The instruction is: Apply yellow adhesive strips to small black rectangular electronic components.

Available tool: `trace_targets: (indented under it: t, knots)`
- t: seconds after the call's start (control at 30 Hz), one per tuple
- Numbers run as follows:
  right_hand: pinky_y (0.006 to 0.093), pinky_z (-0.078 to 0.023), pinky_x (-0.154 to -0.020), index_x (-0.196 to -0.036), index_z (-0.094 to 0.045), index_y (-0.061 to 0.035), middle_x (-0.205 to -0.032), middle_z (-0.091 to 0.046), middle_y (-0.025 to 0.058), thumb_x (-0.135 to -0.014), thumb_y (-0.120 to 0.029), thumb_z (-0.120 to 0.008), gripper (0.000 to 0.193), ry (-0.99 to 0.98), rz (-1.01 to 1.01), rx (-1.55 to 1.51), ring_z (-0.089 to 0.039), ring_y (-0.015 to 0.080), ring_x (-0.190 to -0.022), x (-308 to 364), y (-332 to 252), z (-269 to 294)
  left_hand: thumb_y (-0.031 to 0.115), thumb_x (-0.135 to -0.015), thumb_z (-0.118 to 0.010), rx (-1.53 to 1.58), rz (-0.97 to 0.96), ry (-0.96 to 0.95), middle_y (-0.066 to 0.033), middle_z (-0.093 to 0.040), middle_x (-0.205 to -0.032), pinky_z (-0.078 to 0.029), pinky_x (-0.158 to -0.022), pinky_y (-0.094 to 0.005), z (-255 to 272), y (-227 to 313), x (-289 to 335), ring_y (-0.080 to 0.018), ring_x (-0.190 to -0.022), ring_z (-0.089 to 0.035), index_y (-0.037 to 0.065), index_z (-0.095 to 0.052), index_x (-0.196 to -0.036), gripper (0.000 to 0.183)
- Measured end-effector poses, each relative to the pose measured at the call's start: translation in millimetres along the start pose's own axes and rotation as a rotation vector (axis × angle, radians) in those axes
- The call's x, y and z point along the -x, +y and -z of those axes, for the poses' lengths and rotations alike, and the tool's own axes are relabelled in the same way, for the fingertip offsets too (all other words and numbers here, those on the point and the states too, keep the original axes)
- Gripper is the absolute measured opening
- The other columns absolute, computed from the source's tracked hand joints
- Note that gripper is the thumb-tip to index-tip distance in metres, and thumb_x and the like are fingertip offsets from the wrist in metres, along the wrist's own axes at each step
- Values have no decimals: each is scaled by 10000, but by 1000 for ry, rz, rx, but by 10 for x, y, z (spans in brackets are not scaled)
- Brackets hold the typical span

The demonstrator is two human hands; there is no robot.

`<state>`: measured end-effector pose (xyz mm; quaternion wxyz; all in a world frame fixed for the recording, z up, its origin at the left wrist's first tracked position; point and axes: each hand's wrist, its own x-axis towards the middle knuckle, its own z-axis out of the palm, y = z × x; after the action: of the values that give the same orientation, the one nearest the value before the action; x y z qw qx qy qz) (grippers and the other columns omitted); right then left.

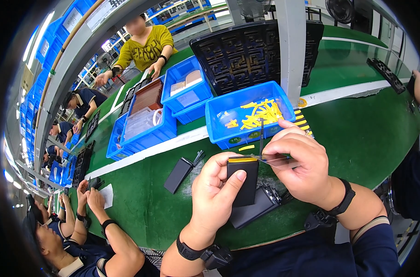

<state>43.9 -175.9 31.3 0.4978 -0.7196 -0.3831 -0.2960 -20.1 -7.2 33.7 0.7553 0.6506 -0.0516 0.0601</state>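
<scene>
My left hand (214, 191) is wrapped round a flat black rectangular block (245, 182), held upright with my thumb across its face. A yellow strip (242, 160) lies along the block's top edge. My right hand (300, 159) is closed in a pinch at the block's top right corner, on a thin shiny see-through strip (278, 161). A slim dark stick (261, 133) rises beside those fingers; whether they hold it too, I cannot tell. Under my hands a second black block (250, 210) with a cable lies on the green table (145, 203).
Ahead stands a blue bin (219, 131) of yellow strips, with one loose yellow piece (247, 147) before it. Another black block (178, 175) with a cable lies left. More blue bins (166, 131) and black trays (237, 55) stand beyond. A co-worker's hands (92, 194) work at left.
</scene>
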Motion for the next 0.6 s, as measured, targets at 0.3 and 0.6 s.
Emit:
trace_targets:
  t: [0.3, 0.6]
  knots:
    - [361, -440, -652, -787, -606, -43, -723, -603, 77, -618, 76, -655, 213, -39, -92, -131, -567, 251, -666, 18, 41, -41, 45, -881, -594, -93, -40, 25, -55, -672, -911, -477, -702, -204, 1, -60, 15, -58, -804, -602, -2, -520, -1117, 252]
    - [341, -455, -652, -804, -614, -27, -769, -622, 89, -711, 33, -666, 122, 24, -16, 17, -585, 246, -677, -1, -2, -25, 49, -855, -624, -369, -186, 90, -82, -687, -868, -494, -708, -227, -72, -60, 44, -80, -792, -629, -1, -536, -1102, 267]
